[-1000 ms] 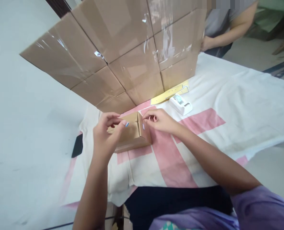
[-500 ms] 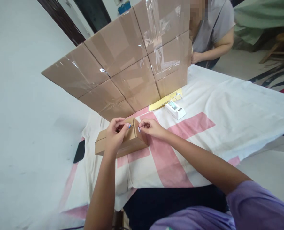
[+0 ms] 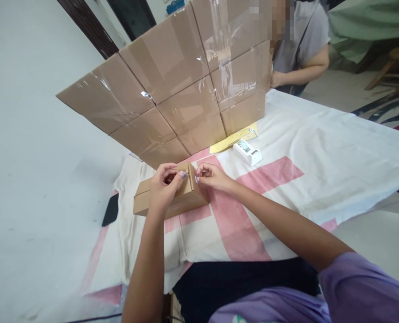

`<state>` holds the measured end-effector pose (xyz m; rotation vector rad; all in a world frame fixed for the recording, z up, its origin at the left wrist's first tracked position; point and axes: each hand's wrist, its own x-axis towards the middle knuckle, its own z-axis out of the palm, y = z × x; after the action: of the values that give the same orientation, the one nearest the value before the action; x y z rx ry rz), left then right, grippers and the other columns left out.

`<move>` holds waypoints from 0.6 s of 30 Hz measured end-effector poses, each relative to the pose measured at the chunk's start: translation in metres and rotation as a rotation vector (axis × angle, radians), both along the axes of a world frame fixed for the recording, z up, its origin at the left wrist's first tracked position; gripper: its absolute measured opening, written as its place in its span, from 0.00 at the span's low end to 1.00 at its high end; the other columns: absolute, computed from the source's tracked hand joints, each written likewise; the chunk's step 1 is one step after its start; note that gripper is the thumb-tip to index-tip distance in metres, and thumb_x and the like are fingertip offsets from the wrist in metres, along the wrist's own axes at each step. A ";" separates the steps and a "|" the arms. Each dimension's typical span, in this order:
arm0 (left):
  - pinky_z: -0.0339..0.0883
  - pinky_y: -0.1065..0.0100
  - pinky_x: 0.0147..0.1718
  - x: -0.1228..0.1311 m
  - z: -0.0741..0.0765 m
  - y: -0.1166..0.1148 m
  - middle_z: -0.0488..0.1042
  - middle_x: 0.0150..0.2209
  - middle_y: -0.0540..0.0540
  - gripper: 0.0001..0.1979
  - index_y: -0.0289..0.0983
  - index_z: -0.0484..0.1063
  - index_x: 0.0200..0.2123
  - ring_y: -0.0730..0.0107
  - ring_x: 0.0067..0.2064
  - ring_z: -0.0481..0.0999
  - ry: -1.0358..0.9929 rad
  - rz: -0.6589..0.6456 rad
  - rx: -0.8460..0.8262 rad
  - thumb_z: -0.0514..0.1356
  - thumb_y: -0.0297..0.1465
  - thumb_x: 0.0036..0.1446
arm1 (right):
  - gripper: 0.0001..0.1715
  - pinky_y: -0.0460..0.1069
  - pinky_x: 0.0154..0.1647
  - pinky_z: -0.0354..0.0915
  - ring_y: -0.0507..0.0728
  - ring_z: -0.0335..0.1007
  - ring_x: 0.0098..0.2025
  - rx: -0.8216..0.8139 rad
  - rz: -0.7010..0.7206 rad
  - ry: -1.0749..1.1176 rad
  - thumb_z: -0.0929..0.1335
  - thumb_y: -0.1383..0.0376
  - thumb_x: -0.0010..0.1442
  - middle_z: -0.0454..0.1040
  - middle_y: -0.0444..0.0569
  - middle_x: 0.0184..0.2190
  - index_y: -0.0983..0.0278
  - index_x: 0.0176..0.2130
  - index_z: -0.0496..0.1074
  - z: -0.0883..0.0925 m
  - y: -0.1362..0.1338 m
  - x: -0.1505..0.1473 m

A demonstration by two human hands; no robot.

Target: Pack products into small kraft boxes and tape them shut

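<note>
A small brown cardboard box (image 3: 182,204) lies on the cloth in front of me. My left hand (image 3: 164,184) is over its top with thumb and fingers pinched. A tiny blue-and-white piece (image 3: 183,174) shows at that thumb, too small to name. At the box's right end my right hand (image 3: 212,176) pinches a small whitish piece (image 3: 196,178) against or just beside the cardboard; I cannot tell which. A white device (image 3: 247,153), shaped like a tape dispenser, rests on the cloth beyond my right hand.
A tall taped cardboard panel (image 3: 186,103) stands across the table behind the box. Yellow paper (image 3: 224,142) lies at its foot. Another person (image 3: 300,54) is behind it at right. A black flat object (image 3: 111,210) sits at the left table edge, near the wall.
Both hands stay pinched at the box, with only slight finger movement. The view has shifted a little.
</note>
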<state>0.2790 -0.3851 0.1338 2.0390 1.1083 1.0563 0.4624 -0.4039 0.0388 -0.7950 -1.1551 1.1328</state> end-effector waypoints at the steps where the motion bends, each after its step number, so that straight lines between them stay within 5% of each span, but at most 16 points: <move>1: 0.64 0.69 0.32 0.000 0.000 0.000 0.79 0.33 0.50 0.15 0.42 0.72 0.43 0.69 0.34 0.77 -0.003 0.000 0.001 0.66 0.41 0.55 | 0.15 0.47 0.35 0.65 0.51 0.68 0.30 -0.010 0.003 -0.007 0.76 0.62 0.48 0.72 0.42 0.32 0.62 0.34 0.69 0.000 0.000 0.000; 18: 0.64 0.69 0.32 0.000 -0.002 0.001 0.79 0.33 0.50 0.15 0.41 0.72 0.43 0.70 0.34 0.76 -0.008 -0.007 0.015 0.66 0.41 0.56 | 0.16 0.47 0.37 0.64 0.50 0.67 0.32 0.049 0.023 0.045 0.75 0.63 0.46 0.69 0.40 0.31 0.62 0.30 0.65 -0.002 0.004 -0.001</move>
<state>0.2791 -0.3842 0.1317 2.0470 1.0912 1.0708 0.4612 -0.4000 0.0369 -0.7167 -1.1531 1.1312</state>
